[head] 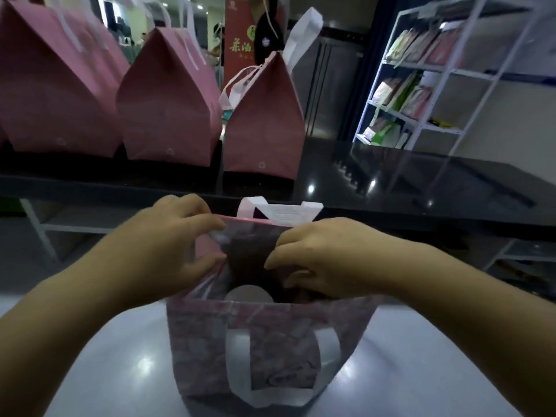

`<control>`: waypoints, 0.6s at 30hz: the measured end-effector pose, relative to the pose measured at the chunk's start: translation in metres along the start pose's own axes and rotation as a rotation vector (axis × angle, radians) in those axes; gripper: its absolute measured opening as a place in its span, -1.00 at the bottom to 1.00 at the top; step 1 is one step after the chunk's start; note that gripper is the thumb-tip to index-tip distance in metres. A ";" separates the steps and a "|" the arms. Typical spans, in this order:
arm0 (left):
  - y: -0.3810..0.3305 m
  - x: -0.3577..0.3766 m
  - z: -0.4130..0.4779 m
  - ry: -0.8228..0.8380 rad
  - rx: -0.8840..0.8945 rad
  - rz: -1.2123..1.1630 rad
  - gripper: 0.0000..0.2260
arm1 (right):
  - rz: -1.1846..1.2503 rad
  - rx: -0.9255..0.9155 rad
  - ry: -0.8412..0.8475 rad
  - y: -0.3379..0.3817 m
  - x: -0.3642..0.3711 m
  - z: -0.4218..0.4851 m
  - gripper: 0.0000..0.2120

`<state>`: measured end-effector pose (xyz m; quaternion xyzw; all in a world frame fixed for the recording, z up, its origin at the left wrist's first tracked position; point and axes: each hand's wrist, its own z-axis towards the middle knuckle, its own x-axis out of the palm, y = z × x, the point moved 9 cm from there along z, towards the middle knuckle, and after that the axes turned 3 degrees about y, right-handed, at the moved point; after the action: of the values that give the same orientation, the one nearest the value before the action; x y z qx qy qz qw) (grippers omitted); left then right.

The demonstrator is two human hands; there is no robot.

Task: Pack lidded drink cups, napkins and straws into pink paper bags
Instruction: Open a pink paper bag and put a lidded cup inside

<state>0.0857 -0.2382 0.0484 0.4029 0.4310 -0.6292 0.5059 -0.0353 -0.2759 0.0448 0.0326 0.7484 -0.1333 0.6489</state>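
Note:
An open pink paper bag with white handles stands on the pale counter in front of me. Inside it I see the round white lid of a drink cup. My left hand grips the bag's left upper edge, fingers curled over the rim. My right hand holds the right side of the opening, its fingers curled down into the bag. The far white handle sticks up behind my hands. Napkins and straws are not visible.
Three closed pink bags stand in a row on a raised dark shelf behind the open bag. A white wire rack with packets stands at the back right. The pale counter spreads around the bag.

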 end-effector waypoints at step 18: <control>-0.253 0.037 0.087 -0.006 0.374 -0.051 -0.71 | 0.208 0.578 -0.117 -0.127 0.065 -0.261 -0.64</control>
<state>-0.1751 -0.3024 0.0736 0.4769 0.3153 -0.7122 0.4074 -0.3249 -0.3434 0.0333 0.2845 0.6337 -0.2749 0.6647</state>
